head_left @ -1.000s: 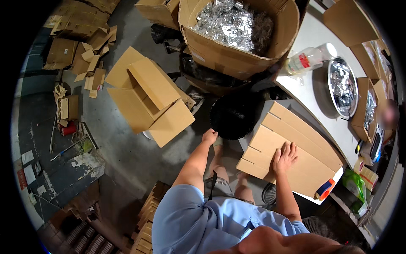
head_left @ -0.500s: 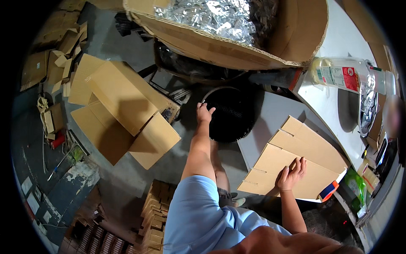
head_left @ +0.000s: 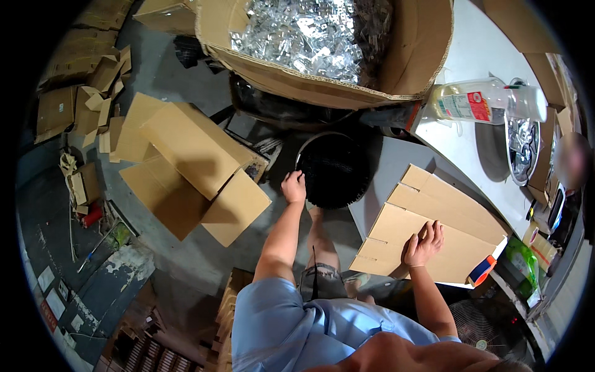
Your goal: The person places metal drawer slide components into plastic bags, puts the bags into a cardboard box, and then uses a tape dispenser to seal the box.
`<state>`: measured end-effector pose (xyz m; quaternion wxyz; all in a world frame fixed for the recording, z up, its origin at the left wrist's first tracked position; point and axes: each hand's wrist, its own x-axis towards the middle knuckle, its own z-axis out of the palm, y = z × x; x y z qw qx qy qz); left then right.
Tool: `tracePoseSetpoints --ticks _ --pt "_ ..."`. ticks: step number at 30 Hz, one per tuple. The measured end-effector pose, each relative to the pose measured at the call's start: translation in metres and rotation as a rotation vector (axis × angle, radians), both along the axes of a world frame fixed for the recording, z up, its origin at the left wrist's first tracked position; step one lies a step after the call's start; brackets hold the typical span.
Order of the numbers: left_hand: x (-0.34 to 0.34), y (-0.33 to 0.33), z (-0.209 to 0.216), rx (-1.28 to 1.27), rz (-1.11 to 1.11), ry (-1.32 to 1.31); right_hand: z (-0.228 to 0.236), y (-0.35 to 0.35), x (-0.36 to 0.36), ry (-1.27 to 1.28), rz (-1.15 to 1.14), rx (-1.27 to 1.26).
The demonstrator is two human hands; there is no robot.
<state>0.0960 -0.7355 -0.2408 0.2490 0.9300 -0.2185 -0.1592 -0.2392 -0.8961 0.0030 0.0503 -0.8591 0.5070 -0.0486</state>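
Note:
My left hand [head_left: 294,187] reaches out in front of me, its fingers curled at the edge of a round black object [head_left: 334,173] with a thin pale rim. The black top looks rough or bristly; whether it is a seat or a container I cannot tell. Under my right hand [head_left: 425,244] lies a flat, folded cardboard box [head_left: 446,217] with slotted flaps, on the grey surface to the right. That hand rests on the board with its fingers stretched. An orange and dark blue tape dispenser [head_left: 482,271] sits at the box's near right corner.
A large carton [head_left: 297,74] full of shiny metal pieces stands ahead. Left of my arm an opened cardboard box [head_left: 186,155] lies on the floor. On the white table to the right are a clear plastic bottle [head_left: 462,104] and a green bag [head_left: 522,263]. A fan [head_left: 476,325] stands nearby.
My left hand has drawn back toward me along the black object's edge, and its fingers are more curled. The right hand stays on the cardboard. The whole view has shifted slightly.

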Motion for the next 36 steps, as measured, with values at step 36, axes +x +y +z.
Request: tracePoseSetpoints --ticks 36 --pt "0.019 -0.022 0.180 -0.136 -0.196 0.529 0.131 -0.045 0.045 -0.045 0.270 0.263"
